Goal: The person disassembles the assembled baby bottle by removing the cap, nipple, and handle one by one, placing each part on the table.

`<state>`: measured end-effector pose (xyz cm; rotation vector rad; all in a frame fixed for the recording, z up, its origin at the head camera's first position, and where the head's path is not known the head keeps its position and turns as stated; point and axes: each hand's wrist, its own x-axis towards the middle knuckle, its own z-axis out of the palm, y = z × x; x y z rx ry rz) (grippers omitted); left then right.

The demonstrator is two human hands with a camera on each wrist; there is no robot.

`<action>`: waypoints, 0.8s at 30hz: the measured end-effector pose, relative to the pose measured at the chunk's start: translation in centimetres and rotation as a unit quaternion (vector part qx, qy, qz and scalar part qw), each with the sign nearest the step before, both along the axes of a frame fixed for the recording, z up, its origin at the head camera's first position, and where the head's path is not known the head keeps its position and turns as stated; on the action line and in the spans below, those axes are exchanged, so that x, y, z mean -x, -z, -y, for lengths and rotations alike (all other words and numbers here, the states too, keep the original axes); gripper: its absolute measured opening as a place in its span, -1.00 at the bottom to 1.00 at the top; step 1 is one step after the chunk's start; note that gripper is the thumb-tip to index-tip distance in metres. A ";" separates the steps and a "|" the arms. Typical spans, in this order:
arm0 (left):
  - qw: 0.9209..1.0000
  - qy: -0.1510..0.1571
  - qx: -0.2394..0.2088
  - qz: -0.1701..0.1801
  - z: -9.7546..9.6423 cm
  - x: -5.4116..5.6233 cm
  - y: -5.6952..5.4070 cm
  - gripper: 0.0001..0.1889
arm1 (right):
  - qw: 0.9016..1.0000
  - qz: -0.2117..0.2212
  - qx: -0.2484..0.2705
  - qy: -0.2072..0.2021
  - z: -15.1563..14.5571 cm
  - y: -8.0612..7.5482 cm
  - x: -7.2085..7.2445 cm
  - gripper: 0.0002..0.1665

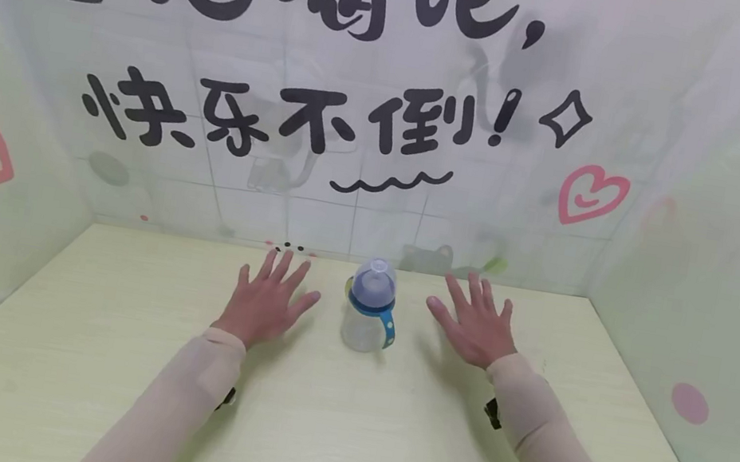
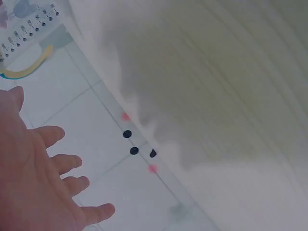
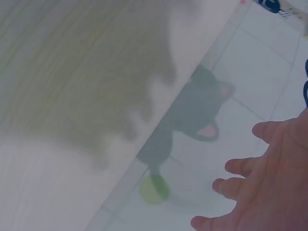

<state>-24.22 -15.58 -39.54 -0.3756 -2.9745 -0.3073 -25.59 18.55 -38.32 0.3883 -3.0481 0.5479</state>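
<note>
A clear baby bottle [image 1: 363,328] with a domed see-through cap and a blue dotted handle stands upright on the table, between the two hands. To its left, my left hand [image 1: 266,302] is spread with the fingers straight and holds nothing. On the other side my right hand [image 1: 474,325] is likewise spread and empty, apart from the bottle. Both palms show in the wrist views, the left hand [image 2: 43,178] and the right hand [image 3: 269,178] each with nothing in the fingers. Part of the bottle, its yellow handle [image 2: 33,67], appears at the upper left of the left wrist view.
The pale wooden table [image 1: 337,436] ends at a back wall [image 1: 313,222] with printed lettering. Side walls [image 1: 712,318] with hearts and dots enclose it left and right. A dark strap piece [image 1: 493,413] shows under the right sleeve.
</note>
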 end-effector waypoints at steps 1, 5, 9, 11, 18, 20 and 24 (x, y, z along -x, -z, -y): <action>1.000 0.006 -0.001 0.004 -0.1 -0.2 0.0 -0.28 | 1.000 0.001 0.006 -0.006 0.3 -0.2 -0.1 -0.07; 0.999 0.033 -0.017 0.023 -0.9 -1.0 -0.3 -0.28 | 0.999 -0.001 0.039 -0.037 1.4 -0.8 -0.5 -0.12; 0.997 0.055 -0.030 0.036 -2.0 -1.6 -0.6 -0.27 | 0.996 -0.006 0.068 -0.065 2.4 -1.2 -0.8 -0.15; 0.997 0.061 -0.034 0.038 -2.4 -1.9 -0.8 -0.26 | 0.994 -0.012 0.082 -0.078 2.8 -1.4 -0.9 -0.17; 0.994 0.068 -0.067 0.047 -3.7 -2.4 -0.8 -0.24 | 0.984 -0.043 0.130 -0.118 4.2 -1.8 -1.2 -0.20; 0.993 0.062 -0.080 0.055 -4.0 -2.5 -0.8 -0.22 | 0.979 -0.055 0.144 -0.131 4.6 -1.8 -1.2 -0.20; 0.991 0.051 -0.106 0.058 -4.5 -2.3 -0.8 -0.19 | 0.972 -0.071 0.169 -0.145 5.4 -1.6 -1.1 -0.17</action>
